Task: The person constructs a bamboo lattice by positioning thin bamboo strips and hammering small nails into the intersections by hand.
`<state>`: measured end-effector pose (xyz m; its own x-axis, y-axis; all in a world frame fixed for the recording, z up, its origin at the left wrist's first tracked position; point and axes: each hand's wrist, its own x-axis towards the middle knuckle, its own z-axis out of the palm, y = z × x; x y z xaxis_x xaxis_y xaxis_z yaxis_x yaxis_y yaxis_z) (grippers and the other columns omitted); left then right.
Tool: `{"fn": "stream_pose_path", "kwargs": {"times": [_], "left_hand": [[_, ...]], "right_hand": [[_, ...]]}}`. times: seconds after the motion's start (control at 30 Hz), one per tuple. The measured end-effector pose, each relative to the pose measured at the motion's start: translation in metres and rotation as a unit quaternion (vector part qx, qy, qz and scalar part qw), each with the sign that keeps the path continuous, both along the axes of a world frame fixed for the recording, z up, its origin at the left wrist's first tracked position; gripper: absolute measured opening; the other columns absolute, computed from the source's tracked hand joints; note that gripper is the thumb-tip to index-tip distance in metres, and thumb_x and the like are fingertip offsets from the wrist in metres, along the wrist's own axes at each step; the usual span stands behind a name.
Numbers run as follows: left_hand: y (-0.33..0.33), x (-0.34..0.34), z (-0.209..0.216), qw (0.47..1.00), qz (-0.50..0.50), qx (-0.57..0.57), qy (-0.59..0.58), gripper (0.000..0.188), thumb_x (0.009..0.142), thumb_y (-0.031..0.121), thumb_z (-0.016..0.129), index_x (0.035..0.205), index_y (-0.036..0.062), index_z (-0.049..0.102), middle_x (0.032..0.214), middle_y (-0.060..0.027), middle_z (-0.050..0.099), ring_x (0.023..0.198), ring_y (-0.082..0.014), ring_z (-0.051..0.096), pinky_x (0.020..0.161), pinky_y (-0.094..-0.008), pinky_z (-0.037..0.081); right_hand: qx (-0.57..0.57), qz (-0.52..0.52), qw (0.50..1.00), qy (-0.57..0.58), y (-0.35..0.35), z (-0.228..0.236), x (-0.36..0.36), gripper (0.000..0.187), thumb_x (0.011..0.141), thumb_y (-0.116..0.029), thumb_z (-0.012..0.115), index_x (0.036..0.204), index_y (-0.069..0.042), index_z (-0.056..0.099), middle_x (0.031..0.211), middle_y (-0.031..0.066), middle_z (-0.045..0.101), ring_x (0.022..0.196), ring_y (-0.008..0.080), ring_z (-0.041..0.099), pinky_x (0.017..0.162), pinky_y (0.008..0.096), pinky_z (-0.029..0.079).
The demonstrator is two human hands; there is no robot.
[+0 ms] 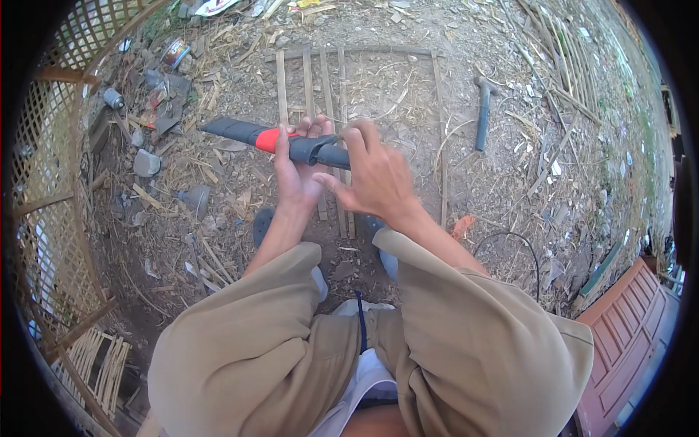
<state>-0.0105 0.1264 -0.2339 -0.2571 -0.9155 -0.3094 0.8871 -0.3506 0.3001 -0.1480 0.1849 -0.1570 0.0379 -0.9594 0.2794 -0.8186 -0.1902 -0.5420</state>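
Above the littered earth ground (pixel 408 95), near the middle of the view, both hands are together on one long tool (pixel 300 149), which is dark grey and has a bright red band (pixel 267 140). It lies nearly level, with its narrow far end pointing to the left and slightly up. The left hand (pixel 297 178) is turned with its palm upward and is closed around the tool from below, the thumb in front, beside the red band, and the fingers rising behind. The right hand (pixel 380 171) shows its back and is closed on the right end, with the fingers bent over the upper edge and the thumb stretched below, close to the left palm; whether this thumb touches the palm, I cannot tell. Between the hands the dark surface shows a curved edge, whose exact form is not clear to me.

Under the tool, several thin wooden strips (pixel 325 84) lie side by side on the ground, and a cross strip (pixel 378 50) passes at their upper ends. To the right, well apart from the hands, lies a hammer (pixel 483 116) with a dark blue handle. At the left there are a grey stone (pixel 146 163) and a tin can (pixel 176 53), next to a lattice fence (pixel 54 131). A thin black cable (pixel 534 255) bends on the ground at the right, and a reddish-brown panelled door (pixel 630 342) rests at the lower right corner.
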Motion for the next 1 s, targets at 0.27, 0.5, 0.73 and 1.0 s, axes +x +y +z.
{"fn": "stream_pose_path", "kwargs": {"times": [0.27,0.5,0.73,1.0], "left_hand": [[0.036,0.031,-0.015,0.987,-0.023,0.146,-0.062,0.024,0.099,0.033,0.057,0.096,0.01,0.051,0.082,-0.0033,0.053,0.085,-0.0206,0.056,0.094,-0.0434,0.048],[0.04,0.182,-0.011,0.979,0.045,-0.015,-0.2,0.021,0.093,0.018,0.057,0.103,0.0018,0.05,0.071,-0.0019,0.04,0.06,-0.0147,0.042,0.059,-0.0304,0.039],[0.048,0.3,0.028,0.768,0.004,0.027,-0.64,0.026,0.089,0.017,0.063,0.109,0.0048,0.05,0.074,-0.0041,0.049,0.062,-0.0103,0.049,0.057,-0.0285,0.042],[0.166,0.324,-0.016,0.413,-0.188,0.071,-0.888,0.049,0.076,0.023,0.075,0.114,0.0022,0.054,0.09,-0.0103,0.063,0.081,-0.026,0.062,0.075,-0.0401,0.049]], "right_hand": [[0.157,0.063,0.972,-0.162,0.015,-0.02,-0.001,0.044,0.088,-0.035,0.068,0.109,-0.001,0.051,0.109,0.0222,0.053,0.088,0.0439,0.064,0.073,0.0494,0.054],[0.085,-0.229,0.968,0.055,0.015,-0.08,-0.152,0.033,0.087,-0.011,0.067,0.112,0.002,0.05,0.11,0.0257,0.051,0.107,0.0442,0.053,0.093,0.0478,0.044],[0.17,-0.367,0.912,0.062,0.015,-0.125,-0.266,0.043,0.084,-0.011,0.069,0.115,0.005,0.044,0.111,0.0299,0.05,0.098,0.0489,0.056,0.087,0.0519,0.046],[0.227,-0.414,0.88,-0.053,0.009,-0.156,-0.288,0.031,0.088,-0.017,0.062,0.104,0.003,0.045,0.087,0.027,0.06,0.081,0.0438,0.059,0.073,0.0505,0.046]]}}
